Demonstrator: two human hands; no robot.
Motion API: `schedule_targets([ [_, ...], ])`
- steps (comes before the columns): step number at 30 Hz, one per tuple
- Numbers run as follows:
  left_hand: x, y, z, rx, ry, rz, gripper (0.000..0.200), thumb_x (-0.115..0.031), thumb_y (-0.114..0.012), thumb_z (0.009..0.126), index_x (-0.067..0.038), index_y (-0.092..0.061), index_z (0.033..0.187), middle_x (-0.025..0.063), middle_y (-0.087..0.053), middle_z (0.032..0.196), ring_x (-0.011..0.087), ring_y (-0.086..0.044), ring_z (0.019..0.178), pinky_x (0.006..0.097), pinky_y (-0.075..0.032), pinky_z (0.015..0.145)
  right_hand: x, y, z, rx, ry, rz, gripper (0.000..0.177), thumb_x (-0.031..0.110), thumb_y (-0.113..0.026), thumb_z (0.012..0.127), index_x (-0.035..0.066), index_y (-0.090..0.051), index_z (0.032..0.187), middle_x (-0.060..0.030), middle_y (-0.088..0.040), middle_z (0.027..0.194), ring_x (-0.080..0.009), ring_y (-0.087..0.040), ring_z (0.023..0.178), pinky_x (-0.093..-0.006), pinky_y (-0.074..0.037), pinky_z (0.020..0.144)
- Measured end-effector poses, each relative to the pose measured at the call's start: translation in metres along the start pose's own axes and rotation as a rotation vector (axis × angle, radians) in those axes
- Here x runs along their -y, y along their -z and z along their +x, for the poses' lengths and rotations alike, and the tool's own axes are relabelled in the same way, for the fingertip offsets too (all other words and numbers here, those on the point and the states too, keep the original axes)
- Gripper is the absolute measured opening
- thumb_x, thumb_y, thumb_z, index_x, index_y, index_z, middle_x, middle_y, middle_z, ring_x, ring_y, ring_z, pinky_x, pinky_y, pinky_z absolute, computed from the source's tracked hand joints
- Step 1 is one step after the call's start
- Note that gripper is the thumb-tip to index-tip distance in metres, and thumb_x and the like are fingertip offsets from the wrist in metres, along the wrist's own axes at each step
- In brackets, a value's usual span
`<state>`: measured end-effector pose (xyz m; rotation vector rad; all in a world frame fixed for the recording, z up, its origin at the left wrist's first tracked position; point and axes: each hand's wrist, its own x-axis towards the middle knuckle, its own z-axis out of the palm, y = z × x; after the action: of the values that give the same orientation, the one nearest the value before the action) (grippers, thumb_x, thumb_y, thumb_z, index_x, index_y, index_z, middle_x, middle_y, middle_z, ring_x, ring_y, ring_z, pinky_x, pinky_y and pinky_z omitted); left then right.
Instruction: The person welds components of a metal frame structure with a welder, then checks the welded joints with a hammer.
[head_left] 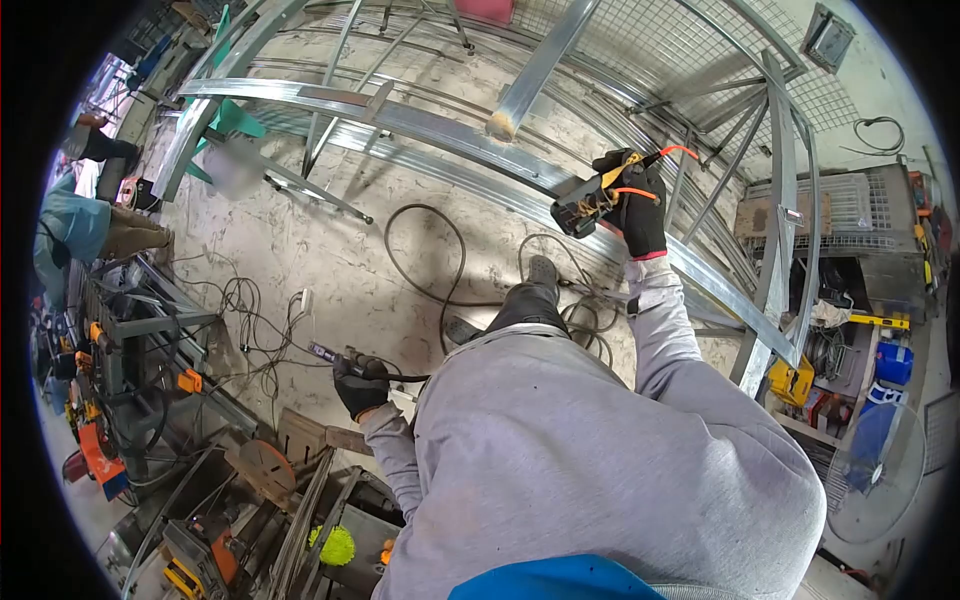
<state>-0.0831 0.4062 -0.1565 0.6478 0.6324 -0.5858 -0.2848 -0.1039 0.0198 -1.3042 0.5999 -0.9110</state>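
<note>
Concrete floor (330, 250), curved steel rail (400, 120): right hand (640, 205) fingers clamp a black tool (578, 212) against the rail; left hand (360, 385) fingers grip a cabled handpiece (325, 352), held clear.

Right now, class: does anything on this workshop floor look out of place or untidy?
Yes. Dark cables lie in loose, overlapping loops on the concrete floor, right around the person's shoe; thinner wires tangle near the left hand.
</note>
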Motion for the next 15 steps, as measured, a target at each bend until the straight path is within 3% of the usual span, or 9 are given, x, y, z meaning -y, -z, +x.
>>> schedule_targets([
  [3, 0.017, -0.016, -0.004, 0.013, 0.015, 0.044, 0.022, -0.034, -0.057, 0.100, -0.013, -0.058, 0.092, 0.0016, -0.059, 0.072, 0.0165, -0.057, 0.059, 0.0287, -0.052, 0.055, 0.002, 0.004, -0.008, 0.047, -0.072, -0.070, 0.044, 0.040, -0.055, 0.108, -0.001, -0.064, 0.121, -0.0131, -0.073, 0.110, -0.0199, -0.071, 0.095, -0.0323, -0.059, 0.079],
  [7, 0.025, -0.044, -0.020, -0.080, 0.005, 0.186, 0.023, -0.033, -0.054, 0.101, -0.013, -0.054, 0.089, -0.0004, -0.053, 0.069, 0.0143, -0.051, 0.056, 0.0272, -0.046, 0.053, -0.033, -0.014, -0.033, -0.029, 0.106, -0.530, 0.027, 0.020, -0.059, 0.102, 0.000, -0.066, 0.120, -0.0095, -0.070, 0.102, -0.0170, -0.067, 0.093, -0.0306, -0.058, 0.079],
  [9, 0.025, -0.052, -0.021, -0.149, -0.024, 0.229, 0.023, -0.032, -0.052, 0.101, -0.013, -0.053, 0.088, -0.0012, -0.050, 0.068, 0.0135, -0.047, 0.055, 0.0267, -0.043, 0.052, -0.047, -0.052, -0.032, 0.117, 0.464, -0.637, 0.024, 0.013, -0.062, 0.099, 0.002, -0.065, 0.119, -0.0084, -0.067, 0.108, -0.0164, -0.065, 0.097, -0.0298, -0.057, 0.080],
  [10, 0.022, -0.043, -0.014, -0.089, 0.011, 0.191, 0.024, -0.033, -0.052, 0.101, -0.014, -0.053, 0.086, 0.0006, -0.052, 0.068, 0.0153, -0.050, 0.055, 0.0285, -0.046, 0.052, -0.034, -0.093, -0.050, 0.230, 0.069, -0.200, 0.024, 0.014, -0.065, 0.097, 0.003, -0.065, 0.119, -0.0094, -0.064, 0.119, -0.0175, -0.064, 0.102, -0.0310, -0.055, 0.081],
  [11, 0.020, -0.038, -0.009, -0.029, 0.047, 0.155, 0.025, -0.033, -0.051, 0.102, -0.015, -0.053, 0.085, 0.0023, -0.053, 0.068, 0.0171, -0.053, 0.055, 0.0303, -0.048, 0.052, -0.054, -0.116, -0.053, 0.548, 0.009, 0.281, 0.028, 0.016, -0.067, 0.096, 0.004, -0.064, 0.121, -0.0116, -0.062, 0.126, -0.0217, -0.062, 0.110, -0.0390, -0.054, 0.093],
  [12, 0.022, -0.037, -0.011, -0.026, 0.050, 0.169, 0.025, -0.033, -0.051, 0.102, -0.015, -0.053, 0.085, 0.0023, -0.053, 0.068, 0.0171, -0.053, 0.055, 0.0303, -0.048, 0.052, -0.041, -0.150, -0.042, 0.885, 0.368, 0.096, 0.033, 0.023, -0.070, 0.095, 0.005, -0.064, 0.121, -0.0148, -0.061, 0.130, -0.0291, -0.057, 0.124, -0.0492, -0.044, 0.110],
  [13, 0.024, -0.037, -0.015, 0.064, -0.330, 0.804, 0.023, -0.031, -0.053, 0.100, -0.014, -0.053, 0.085, 0.0023, -0.054, 0.070, 0.0165, -0.054, 0.056, 0.0303, -0.049, 0.054, -0.024, -0.182, -0.050, 1.045, 0.452, -0.180, 0.036, 0.029, -0.071, 0.094, 0.007, -0.065, 0.121, -0.0153, -0.060, 0.136, -0.0345, -0.050, 0.133, -0.0551, -0.031, 0.120],
  [14, 0.023, -0.037, -0.019, 0.157, -0.726, 1.427, 0.021, -0.028, -0.055, 0.099, -0.013, -0.054, 0.085, 0.0022, -0.054, 0.072, 0.0159, -0.055, 0.058, 0.0302, -0.050, 0.056, -0.016, -0.212, -0.062, 1.076, 0.588, -0.230, 0.036, 0.030, -0.071, 0.093, 0.007, -0.065, 0.121, -0.0140, -0.060, 0.137, -0.0360, -0.051, 0.133, -0.0565, -0.029, 0.121],
  [15, 0.015, 0.010, 0.019, 0.219, -0.627, 1.256, 0.016, -0.019, -0.059, 0.097, -0.010, -0.055, 0.085, 0.0020, -0.056, 0.075, 0.0134, -0.057, 0.062, 0.0289, -0.049, 0.059, -0.009, -0.233, -0.071, 1.109, 0.731, -0.280, 0.036, 0.030, -0.071, 0.092, 0.007, -0.065, 0.120, -0.0126, -0.060, 0.138, -0.0376, -0.051, 0.132, -0.0579, -0.027, 0.122],
])
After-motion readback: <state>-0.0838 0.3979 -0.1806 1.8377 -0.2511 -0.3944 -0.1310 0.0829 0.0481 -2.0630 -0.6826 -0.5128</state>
